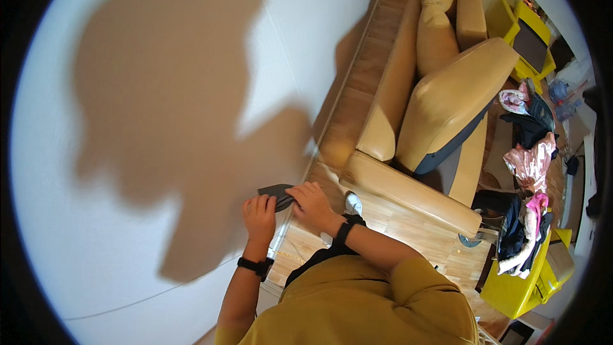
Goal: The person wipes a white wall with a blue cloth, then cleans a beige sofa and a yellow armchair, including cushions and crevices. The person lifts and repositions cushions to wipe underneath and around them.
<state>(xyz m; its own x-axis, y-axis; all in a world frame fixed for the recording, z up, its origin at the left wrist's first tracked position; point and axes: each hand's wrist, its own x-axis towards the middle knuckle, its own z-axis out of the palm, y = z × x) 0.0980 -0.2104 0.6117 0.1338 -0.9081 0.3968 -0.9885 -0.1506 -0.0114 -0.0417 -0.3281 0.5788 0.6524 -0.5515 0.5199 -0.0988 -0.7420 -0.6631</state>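
A small dark grey folded piece (276, 191) is held in front of the white wall, its material too small to tell. My left hand (259, 214) pinches its near left part, fingers curled over the edge. From the other side, my right hand (312, 205) grips its right end between thumb and fingers. Ridges or layered folds show along the lower right of the piece. Both wrists wear black bands. The palms and the underside of the piece are hidden.
A tan leather sofa (413, 192) stands to the right, one cushion (450, 100) tipped up on it. Clothes (531, 160) lie heaped beyond, near yellow chairs (515, 280). A white wall (201, 244) with a thin cable rises at left, above the wooden floor (407, 223).
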